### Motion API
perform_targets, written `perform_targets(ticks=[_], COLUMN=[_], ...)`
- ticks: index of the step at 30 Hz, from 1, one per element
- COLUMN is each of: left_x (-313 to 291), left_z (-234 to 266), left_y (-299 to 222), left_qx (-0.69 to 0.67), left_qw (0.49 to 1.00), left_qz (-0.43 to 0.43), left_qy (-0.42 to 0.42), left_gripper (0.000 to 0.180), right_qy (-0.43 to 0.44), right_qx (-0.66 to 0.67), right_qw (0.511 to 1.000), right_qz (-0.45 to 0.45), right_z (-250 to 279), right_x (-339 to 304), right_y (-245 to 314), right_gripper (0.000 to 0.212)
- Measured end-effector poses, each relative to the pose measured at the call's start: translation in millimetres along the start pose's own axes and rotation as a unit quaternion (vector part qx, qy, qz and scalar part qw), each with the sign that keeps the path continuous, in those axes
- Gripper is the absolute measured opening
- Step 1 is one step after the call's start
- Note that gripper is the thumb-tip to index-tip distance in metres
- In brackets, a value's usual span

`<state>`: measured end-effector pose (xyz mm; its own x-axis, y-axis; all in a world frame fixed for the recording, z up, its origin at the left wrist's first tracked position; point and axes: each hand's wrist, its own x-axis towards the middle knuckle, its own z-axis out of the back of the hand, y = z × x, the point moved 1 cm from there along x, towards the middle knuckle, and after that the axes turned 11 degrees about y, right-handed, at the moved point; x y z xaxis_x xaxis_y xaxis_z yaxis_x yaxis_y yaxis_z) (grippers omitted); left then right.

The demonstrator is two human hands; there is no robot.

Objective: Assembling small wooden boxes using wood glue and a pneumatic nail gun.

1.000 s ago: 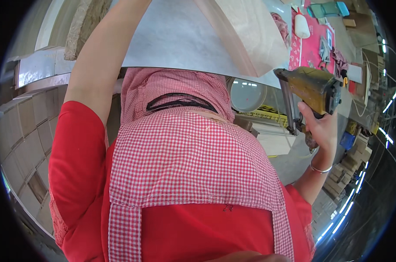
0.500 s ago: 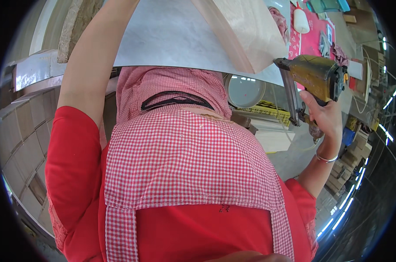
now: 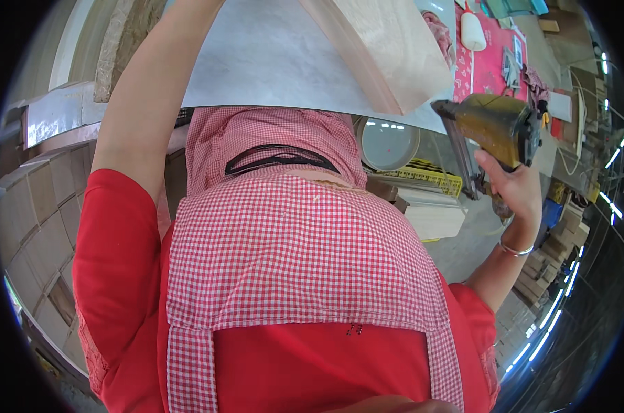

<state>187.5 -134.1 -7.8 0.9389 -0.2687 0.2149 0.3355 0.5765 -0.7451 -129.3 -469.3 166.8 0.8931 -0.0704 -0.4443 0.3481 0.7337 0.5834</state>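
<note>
My right hand (image 3: 515,186) is wrapped round the handle of a yellow-brown nail gun (image 3: 496,129) with a dark nose and magazine. The tool is held beside the right front corner of a pale wooden box or panel piece (image 3: 401,58), with its nose just apart from the wood. That wooden piece stands on a white-grey tabletop (image 3: 271,65), its far part cut off by the upper edge. My left forearm (image 3: 150,89) reaches forward over the table's left side. The left hand itself lies beyond the upper edge, out of view.
A white squeeze bottle (image 3: 472,31) and crumpled cloth (image 3: 438,34) lie at the far right on a pink sheet (image 3: 489,62). Below the table are a round grey basin (image 3: 389,144), a yellow crate (image 3: 432,177) and pale boards (image 3: 432,213). Stacked wood blocks (image 3: 47,206) stand left.
The nail gun has tilted and dropped slightly, and looks a little blurred. The wooden piece and my left arm have hardly moved.
</note>
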Motion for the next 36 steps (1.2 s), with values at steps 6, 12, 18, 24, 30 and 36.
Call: perform_targets(ticks=[6,12,18,24,30,36], left_x=[-50,-178,-174,-128,-125,-122], left_z=[13,63,58,11,27,34], left_y=[-21,-76,-122,-83,-119,-141], left_qx=[0.012,0.264,0.335,0.164,0.226,0.314], left_qw=[0.995,0.943,0.93,0.885,0.916,0.889], left_qz=[0.084,0.147,-0.126,-0.434,-0.269,-0.153], left_qy=[-0.059,0.143,0.085,-0.035,0.193,0.296], left_gripper=[0.048,0.039,0.057,0.064,0.07,0.07], right_qy=[-0.039,-0.109,-0.078,-0.051,-0.041,-0.044], right_qx=[-0.027,0.011,0.038,0.041,0.05,0.064], right_qw=[0.998,0.993,0.995,0.996,0.996,0.994], right_qz=[0.05,-0.044,-0.055,-0.054,-0.059,-0.083], right_z=[-3,7,9,2,-3,-6], right_x=[3,14,7,-6,-8,-9], right_y=[1,-4,4,6,-3,-8], right_gripper=[0.032,0.028,0.028,0.03,0.03,0.03])
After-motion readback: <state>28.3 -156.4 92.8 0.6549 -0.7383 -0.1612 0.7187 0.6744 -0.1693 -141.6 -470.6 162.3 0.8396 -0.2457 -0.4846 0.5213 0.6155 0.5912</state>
